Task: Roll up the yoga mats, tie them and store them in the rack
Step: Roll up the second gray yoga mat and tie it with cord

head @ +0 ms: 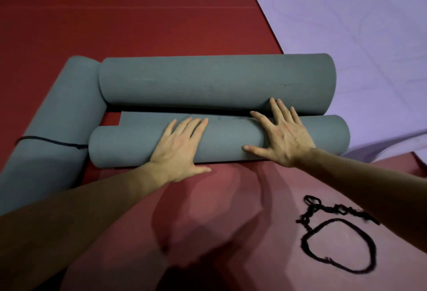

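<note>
Finishing the grey yoga mat roll, I pressed left hand and right hand flat, fingers spread; next step, in my judgement: tie with black cord.

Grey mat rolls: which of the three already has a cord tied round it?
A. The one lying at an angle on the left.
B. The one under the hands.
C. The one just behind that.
A: a black cord wraps the angled left roll; the near roll, pressed by the left hand and right hand, and the far roll show none.
</note>
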